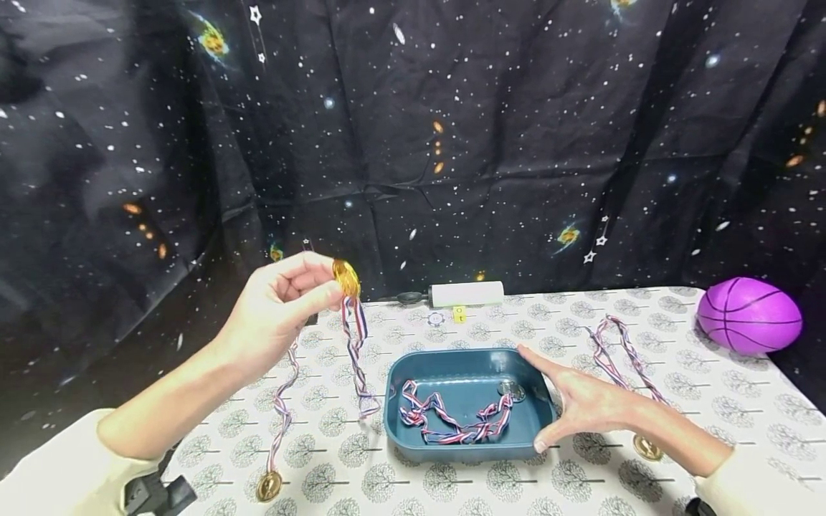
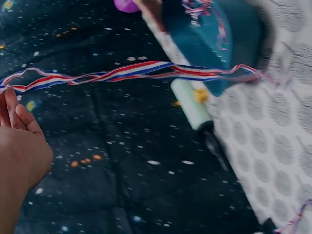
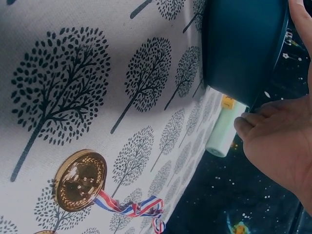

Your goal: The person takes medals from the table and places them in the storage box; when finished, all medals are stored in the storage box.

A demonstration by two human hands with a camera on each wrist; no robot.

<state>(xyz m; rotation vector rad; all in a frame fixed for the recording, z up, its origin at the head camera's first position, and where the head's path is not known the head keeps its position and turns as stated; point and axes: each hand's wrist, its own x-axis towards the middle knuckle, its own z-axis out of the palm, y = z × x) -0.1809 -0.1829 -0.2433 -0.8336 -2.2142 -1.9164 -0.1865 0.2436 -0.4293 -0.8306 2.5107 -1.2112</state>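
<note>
My left hand (image 1: 277, 304) pinches a gold medal (image 1: 345, 278) between thumb and fingers, raised above the table to the left of a dark teal plastic box (image 1: 464, 453). From the medal hangs a red, white and blue ribbon (image 1: 355, 351), its lower end near the tabletop; the left wrist view shows this ribbon (image 2: 141, 69) too. My right hand (image 1: 590, 400) grips the right end of the box, thumb at the front corner and fingers at the back. Inside the box lie a silver-coloured medal (image 1: 512, 389) and a crumpled striped ribbon (image 1: 452, 433).
Another gold medal (image 1: 269, 486) with its ribbon lies at front left. A further gold medal (image 1: 647, 447) lies partly under my right forearm. Behind the box are a white cylinder (image 1: 467, 293), a yellow cube (image 1: 459, 314) and a chip (image 1: 436, 319). A purple ball (image 1: 748, 315) sits far right.
</note>
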